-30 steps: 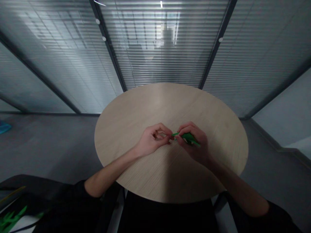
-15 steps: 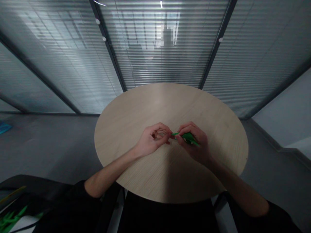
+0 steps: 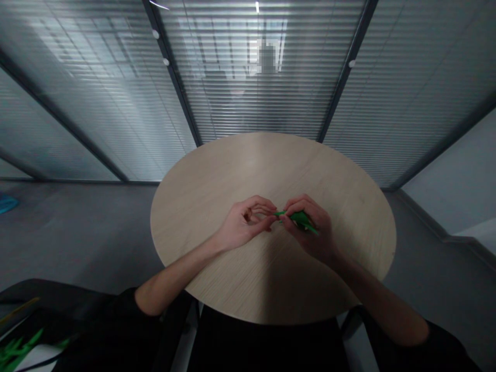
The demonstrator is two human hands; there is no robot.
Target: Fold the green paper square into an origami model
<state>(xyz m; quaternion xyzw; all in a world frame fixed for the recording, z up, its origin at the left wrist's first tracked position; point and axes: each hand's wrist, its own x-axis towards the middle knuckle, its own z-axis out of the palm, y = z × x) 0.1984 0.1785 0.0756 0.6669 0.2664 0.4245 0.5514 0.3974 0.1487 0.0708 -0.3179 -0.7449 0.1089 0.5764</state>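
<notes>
A small green object (image 3: pixel 301 219), whose exact shape I cannot make out, is held over the middle of the round wooden table (image 3: pixel 248 165). My right hand (image 3: pixel 314 227) is wrapped round its wider part, thumb and fingertips pinching near its left end. The thin left tip of the green object is between the thumb and fingertips of my left hand (image 3: pixel 245 222). Both hands are close together, their fingertips nearly meeting. The fingers hide part of the object.
Glass panels with blinds (image 3: pixel 256 103) stand behind the table. A dark chair (image 3: pixel 50 289) at the lower left bears green pieces (image 3: pixel 19 349) and a white item (image 3: pixel 39 357). A blue item (image 3: pixel 6 203) lies on the floor at the far left.
The fingertips of my left hand have shifted slightly at the tip of the green object. My right hand has hardly moved.
</notes>
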